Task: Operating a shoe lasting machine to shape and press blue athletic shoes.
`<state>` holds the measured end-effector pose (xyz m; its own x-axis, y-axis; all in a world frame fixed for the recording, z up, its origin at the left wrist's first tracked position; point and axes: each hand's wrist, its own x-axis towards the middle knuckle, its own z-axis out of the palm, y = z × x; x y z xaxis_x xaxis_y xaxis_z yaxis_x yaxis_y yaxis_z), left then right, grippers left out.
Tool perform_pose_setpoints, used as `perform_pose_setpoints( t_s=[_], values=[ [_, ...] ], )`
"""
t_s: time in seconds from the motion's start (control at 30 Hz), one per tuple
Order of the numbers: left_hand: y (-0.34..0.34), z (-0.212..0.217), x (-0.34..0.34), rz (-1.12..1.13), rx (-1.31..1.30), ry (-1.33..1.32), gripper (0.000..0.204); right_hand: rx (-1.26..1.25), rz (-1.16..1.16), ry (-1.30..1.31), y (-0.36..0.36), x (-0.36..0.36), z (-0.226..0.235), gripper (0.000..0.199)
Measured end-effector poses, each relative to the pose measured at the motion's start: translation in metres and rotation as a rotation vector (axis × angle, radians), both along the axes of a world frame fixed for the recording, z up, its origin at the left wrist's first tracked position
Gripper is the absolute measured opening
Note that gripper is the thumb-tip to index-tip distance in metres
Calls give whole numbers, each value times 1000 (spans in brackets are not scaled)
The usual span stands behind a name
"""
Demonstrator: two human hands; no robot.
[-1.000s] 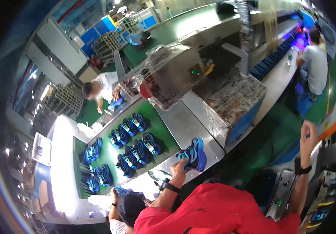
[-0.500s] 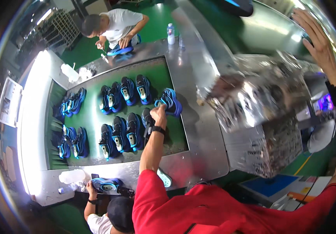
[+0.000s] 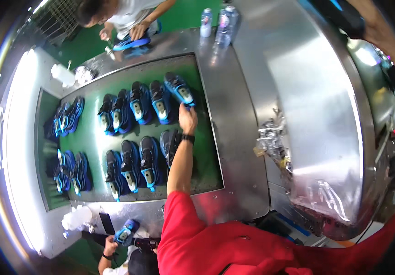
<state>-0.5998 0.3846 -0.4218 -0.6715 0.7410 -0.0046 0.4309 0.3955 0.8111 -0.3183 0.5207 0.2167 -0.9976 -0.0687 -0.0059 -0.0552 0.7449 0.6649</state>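
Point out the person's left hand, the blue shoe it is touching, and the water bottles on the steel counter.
left hand point(image 3: 187, 120), head view, back of the hand.
blue shoe point(image 3: 179, 89), head view, its upper.
water bottles point(image 3: 205, 23), head view, body of the left bottle.

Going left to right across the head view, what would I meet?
Bright light strip → dark blue shoes on the green belt → left hand on a blue shoe → crumpled foil → curved steel cover.

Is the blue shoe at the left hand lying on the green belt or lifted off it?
On the belt, as far as shows: the blue shoe lies on the green belt ending its row, left hand at its heel.
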Motion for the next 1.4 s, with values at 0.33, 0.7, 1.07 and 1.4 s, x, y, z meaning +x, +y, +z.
perform_pose_setpoints(
  t_s=[0.33, 0.7, 1.07, 1.4],
  values=[
    [-253, 74, 202, -383, 12, -980, 18, 10, -47, 438, -29, 73, 37, 57],
    [-230, 372, 384, -1644, 187, -1571, 78, -397, -454, 1648, -300, 299, 125, 49],
    [-377, 456, 602, -1668, -678, -2269, 69, -318, -1252, 2025, -630, 494, -79, 55],
    [-634, 403, 734, -2215, -561, -1467, 67, 340, -1254, 2919, -936, 443, -218, 70]
  ],
)
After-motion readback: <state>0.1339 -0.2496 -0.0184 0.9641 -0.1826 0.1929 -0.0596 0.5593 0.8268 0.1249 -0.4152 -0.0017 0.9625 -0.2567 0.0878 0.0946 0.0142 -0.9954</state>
